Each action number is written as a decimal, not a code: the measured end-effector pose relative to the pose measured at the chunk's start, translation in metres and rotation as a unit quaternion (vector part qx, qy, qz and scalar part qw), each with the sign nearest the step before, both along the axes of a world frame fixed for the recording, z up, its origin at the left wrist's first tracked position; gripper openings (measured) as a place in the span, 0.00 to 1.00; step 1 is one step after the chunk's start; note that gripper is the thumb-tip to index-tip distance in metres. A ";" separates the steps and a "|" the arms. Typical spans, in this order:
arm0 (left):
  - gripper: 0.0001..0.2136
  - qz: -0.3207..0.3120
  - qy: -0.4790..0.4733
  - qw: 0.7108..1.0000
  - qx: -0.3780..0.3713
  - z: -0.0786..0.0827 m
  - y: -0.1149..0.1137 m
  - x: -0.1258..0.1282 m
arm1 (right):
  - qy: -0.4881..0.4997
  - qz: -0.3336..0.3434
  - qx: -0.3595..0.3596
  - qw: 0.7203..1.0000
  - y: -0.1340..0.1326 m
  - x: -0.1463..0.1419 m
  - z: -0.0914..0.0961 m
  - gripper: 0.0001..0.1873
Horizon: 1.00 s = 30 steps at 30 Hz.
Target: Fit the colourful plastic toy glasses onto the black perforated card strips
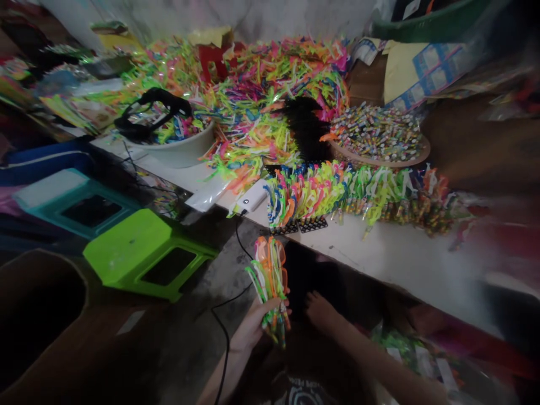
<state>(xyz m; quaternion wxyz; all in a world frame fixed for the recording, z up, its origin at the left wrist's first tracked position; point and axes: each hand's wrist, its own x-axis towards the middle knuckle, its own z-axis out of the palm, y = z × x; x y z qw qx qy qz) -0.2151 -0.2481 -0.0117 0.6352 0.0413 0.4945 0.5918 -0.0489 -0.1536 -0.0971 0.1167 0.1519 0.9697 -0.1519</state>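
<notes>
My left hand (pixel 264 315) is closed round a bunch of colourful plastic toy sticks (pixel 270 270), in orange, green, yellow and white. Some of their upper parts look like orange loops, and striped narrow ends stick out below my fingers. My right hand (pixel 319 308) is lower right of the bunch, apart from it, in dim light. Its fingers look loosely spread with nothing in them. Just beyond my hands, rows of similar plastic sticks (pixel 310 191) stand upright in black holed racks (pixel 313 225) at the table's edge.
On the white table (pixel 379 247) lie a large heap of plastic pieces (pixel 261 84), a bowl of small printed tubes (pixel 379 132), a black bristly bundle (pixel 306 126) and a white power bank (pixel 254 196). A black cable (pixel 221 323) hangs by my left arm. Green stool (pixel 130 247) stands left.
</notes>
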 end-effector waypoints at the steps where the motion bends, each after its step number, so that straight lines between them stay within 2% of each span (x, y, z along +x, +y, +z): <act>1: 0.17 0.005 0.001 1.000 -0.003 0.000 0.000 -0.001 | 0.007 0.008 -0.009 1.000 0.004 0.001 0.003 0.12; 3: 0.19 0.016 0.003 1.000 -0.003 -0.001 -0.001 -0.002 | 0.039 -0.013 -0.043 0.998 0.010 0.006 0.014 0.10; 5: 0.20 0.022 0.006 1.000 -0.004 -0.001 -0.001 -0.002 | 0.097 -0.086 -0.103 0.986 0.015 0.009 0.029 0.08; 6: 0.20 0.024 0.010 1.000 -0.005 -0.001 0.000 -0.002 | 0.134 -0.136 -0.140 0.972 0.016 0.009 0.039 0.08; 8: 0.19 0.026 0.023 0.999 -0.008 -0.001 0.003 0.000 | 0.218 -0.234 -0.219 0.922 0.016 0.007 0.061 0.09; 10: 0.18 0.032 0.043 0.999 0.004 -0.002 0.007 0.002 | 0.286 -0.302 -0.292 0.861 0.013 0.000 0.082 0.09; 11: 0.18 0.035 0.051 0.998 0.015 -0.003 0.010 0.004 | 0.305 -0.322 -0.321 0.837 0.010 -0.005 0.091 0.09; 13: 0.20 0.041 0.063 0.997 0.035 -0.006 0.017 0.006 | 0.313 -0.337 -0.362 0.811 0.006 -0.016 0.103 0.06; 17: 0.22 0.049 0.072 0.995 0.057 -0.013 0.026 0.008 | 0.311 -0.341 -0.364 0.809 0.004 -0.028 0.107 0.08; 24: 0.24 0.015 0.057 0.997 0.056 -0.017 0.030 0.012 | 0.306 -0.321 -0.316 0.839 0.010 -0.020 0.099 0.10; 30: 0.27 0.002 0.054 0.997 0.050 -0.020 0.033 0.016 | 0.337 -0.359 -0.311 0.813 0.009 -0.019 0.105 0.07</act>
